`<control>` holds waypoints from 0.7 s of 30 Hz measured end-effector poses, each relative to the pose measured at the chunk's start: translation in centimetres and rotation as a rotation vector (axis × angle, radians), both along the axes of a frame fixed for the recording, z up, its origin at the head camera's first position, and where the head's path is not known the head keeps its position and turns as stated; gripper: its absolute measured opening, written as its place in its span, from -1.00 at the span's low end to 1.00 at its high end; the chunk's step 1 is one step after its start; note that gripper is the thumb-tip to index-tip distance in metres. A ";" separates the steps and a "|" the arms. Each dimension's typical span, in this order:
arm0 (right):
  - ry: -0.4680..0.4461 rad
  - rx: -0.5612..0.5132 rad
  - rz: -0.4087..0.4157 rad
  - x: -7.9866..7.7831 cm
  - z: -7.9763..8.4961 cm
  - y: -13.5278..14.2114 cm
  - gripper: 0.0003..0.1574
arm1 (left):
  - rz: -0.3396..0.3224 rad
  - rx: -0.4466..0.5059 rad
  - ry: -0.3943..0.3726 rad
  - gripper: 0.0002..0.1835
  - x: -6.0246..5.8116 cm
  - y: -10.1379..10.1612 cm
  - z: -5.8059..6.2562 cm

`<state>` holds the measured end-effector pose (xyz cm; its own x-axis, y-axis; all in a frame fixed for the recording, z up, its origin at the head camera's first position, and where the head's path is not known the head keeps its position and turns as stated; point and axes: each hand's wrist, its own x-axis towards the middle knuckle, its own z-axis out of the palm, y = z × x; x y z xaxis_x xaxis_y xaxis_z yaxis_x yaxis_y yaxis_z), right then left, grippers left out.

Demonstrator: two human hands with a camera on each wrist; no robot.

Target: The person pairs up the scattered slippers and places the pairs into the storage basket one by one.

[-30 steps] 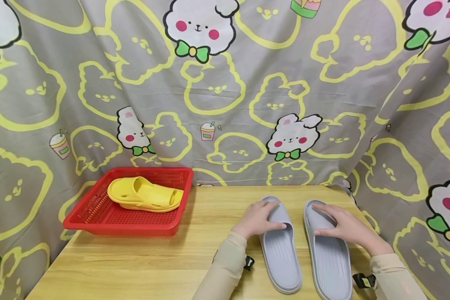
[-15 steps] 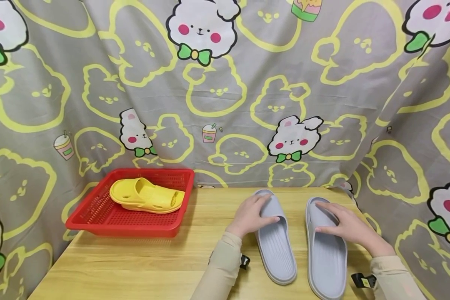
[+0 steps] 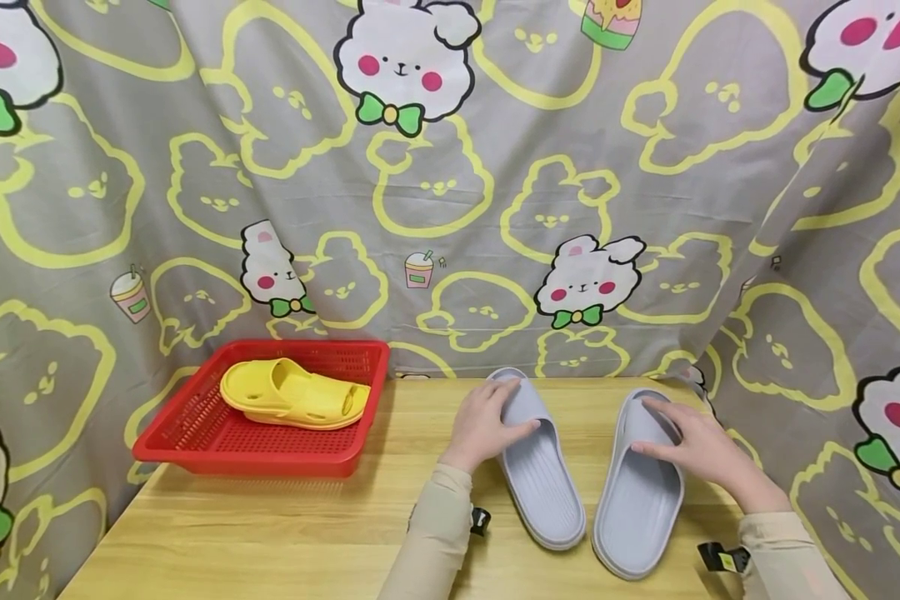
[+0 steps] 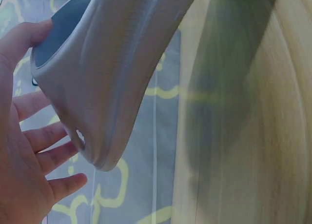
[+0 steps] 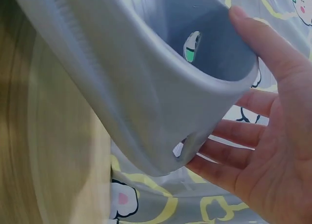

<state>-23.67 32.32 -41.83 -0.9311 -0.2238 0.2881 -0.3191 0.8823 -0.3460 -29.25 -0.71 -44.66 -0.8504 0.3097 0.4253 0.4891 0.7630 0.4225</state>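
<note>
Clearly, the gray patterned curtain takes up most of the view, hanging behind the wooden table. On the table's left side sits the red basket, with yellow clogs lying in it, apparently one on top of another. Well apart, at the right, are the left slipper and right slipper, both gray, toes spread away from the person, heels near each other but not touching. Shadows in the wrist views suggest they are at least partly raised.

The left hand grips the left slipper by its upper, thumb at the foot opening, little finger free; the right hand holds the right slipper likewise. The hands are apart. With the hold at the toe end, the heels probably tend to droop, so a firm pinch, level wrists and matched heights should serve best. Turning the toes inward would square the pair. Smallest, the black strap pieces near the wrists should clear the soles.
</note>
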 end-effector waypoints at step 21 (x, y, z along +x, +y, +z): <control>-0.051 -0.013 -0.164 -0.8 1.2 -1.2 0.05 | 0.132 0.133 0.115 -0.21 -1.1 -2.1 -0.4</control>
